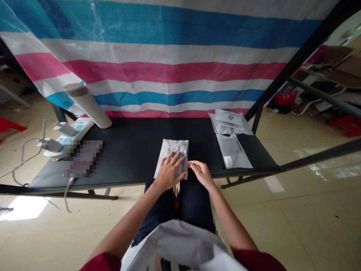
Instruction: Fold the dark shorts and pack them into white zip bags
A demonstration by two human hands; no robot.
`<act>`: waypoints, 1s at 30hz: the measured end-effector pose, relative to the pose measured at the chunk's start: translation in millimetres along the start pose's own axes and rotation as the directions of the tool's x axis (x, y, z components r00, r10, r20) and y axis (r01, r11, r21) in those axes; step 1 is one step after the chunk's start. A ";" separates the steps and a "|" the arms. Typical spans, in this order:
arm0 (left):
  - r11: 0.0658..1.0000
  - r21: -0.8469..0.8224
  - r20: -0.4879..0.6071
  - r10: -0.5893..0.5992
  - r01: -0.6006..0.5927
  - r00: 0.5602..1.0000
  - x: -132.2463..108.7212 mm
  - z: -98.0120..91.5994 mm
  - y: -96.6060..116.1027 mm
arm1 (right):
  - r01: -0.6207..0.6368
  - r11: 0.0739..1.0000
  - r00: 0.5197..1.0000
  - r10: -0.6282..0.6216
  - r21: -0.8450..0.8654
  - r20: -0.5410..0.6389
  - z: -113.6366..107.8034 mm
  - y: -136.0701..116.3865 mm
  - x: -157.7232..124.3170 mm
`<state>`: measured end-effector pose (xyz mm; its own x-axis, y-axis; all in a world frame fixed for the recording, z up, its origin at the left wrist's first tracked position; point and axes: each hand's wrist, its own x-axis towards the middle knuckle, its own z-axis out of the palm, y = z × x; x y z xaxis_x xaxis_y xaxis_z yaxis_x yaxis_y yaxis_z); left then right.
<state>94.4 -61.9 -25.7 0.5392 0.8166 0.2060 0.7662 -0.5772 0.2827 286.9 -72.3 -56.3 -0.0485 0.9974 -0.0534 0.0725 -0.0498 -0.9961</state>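
A frosted zip pouch (162, 160) with dark print lies flat near the front edge of the black table, in front of my body. Spread across its face, my left hand (169, 171) presses it down with the fingers apart. My right hand (199, 171) is at the pouch's right edge, its thumb and fingertips drawn together in a pinch on that edge. Whatever the pouch contains is mostly covered by my left hand.
Several packed pouches (229, 120) are piled at the right rear, with a flatter, labelled pouch (234, 150) before them. At left are a white bottle (90, 107), a power strip (80, 130) with chargers, and a cabled, blurred-out phone (86, 158). A striped sheet (169, 71) hangs behind.
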 end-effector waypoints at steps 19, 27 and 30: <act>0.966 -0.113 -0.102 0.221 -0.232 0.970 -17.9 12.9 8.9 | -0.198 0.975 0.976 0.186 0.104 0.117 8.4 1.7 -18.8; 0.945 -0.262 -0.187 0.151 -0.198 0.971 -27.3 13.5 26.6 | -0.127 0.988 0.992 0.129 0.091 -0.012 10.7 5.9 29.1; 0.939 -0.300 -0.219 0.101 -0.166 0.970 -38.5 5.9 36.7 | -0.085 0.994 0.994 0.089 0.066 -0.058 15.2 7.3 61.3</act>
<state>103.9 -114.4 -28.8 0.5241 0.7328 0.4339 0.5252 -0.6792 0.5127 269.3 -12.3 -67.8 0.0159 0.9903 -0.1379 0.0107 -0.1381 -0.9904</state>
